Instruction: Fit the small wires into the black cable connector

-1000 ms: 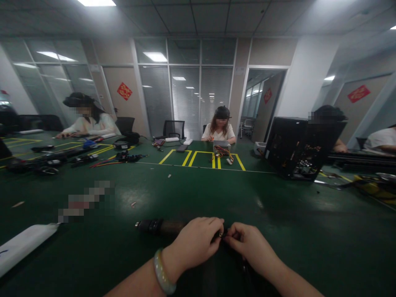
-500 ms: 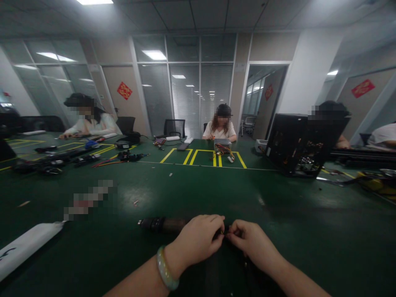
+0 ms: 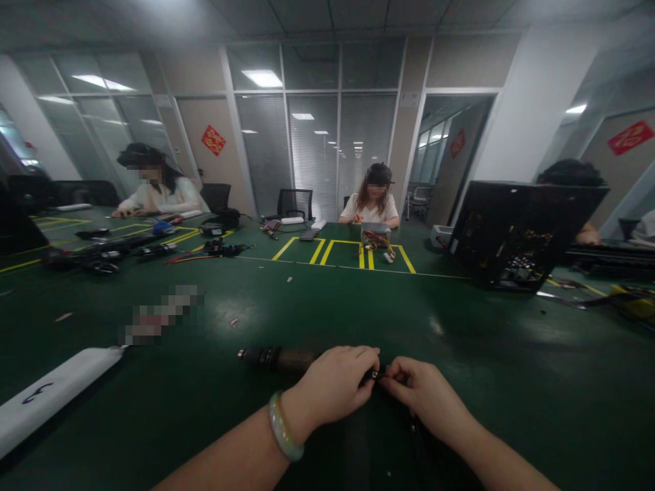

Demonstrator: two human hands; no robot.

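Observation:
My left hand [image 3: 335,385] and my right hand [image 3: 424,395] meet at the near edge of the green table [image 3: 317,300]. Both are closed in a pinch on a small dark part with a metal tip [image 3: 375,375] between their fingertips. A dark cylindrical piece with a ribbed end [image 3: 273,358] lies on the table and runs left from under my left hand. Black flat material [image 3: 373,443] lies beneath my wrists. A pale green bracelet [image 3: 284,429] is on my left wrist.
A white strip with a black mark [image 3: 51,392] lies near left. An open black computer case [image 3: 516,235] stands at the right. Cables and tools [image 3: 153,252] lie far left. Two people sit across the table, one [image 3: 376,204] behind a yellow-marked box [image 3: 348,254].
The view has shifted slightly down and right. My hands stay pinched together on the small part and have hardly moved.

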